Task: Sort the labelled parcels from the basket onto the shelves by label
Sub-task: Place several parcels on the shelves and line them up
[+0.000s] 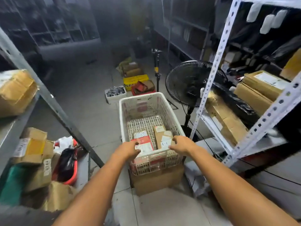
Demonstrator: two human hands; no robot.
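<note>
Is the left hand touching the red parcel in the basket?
Touching. The head view shows the left hand with its fingers lying on the red parcel, no gap visible.

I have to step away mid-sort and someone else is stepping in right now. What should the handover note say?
Left hand: reaching into the white basket, fingers curled on the edge of the red-and-white parcel; a firm grip is not clear.
Right hand: open, hovering at the brown parcel with the white handwritten label, not yet holding it.
Basket sits on a cardboard box on the floor between the shelves; only these few parcels show in its near end, and the far end is bare.
Done: basket mostly emptied, judging by that.
Left: read each label and shelve the remaining parcels.
</note>
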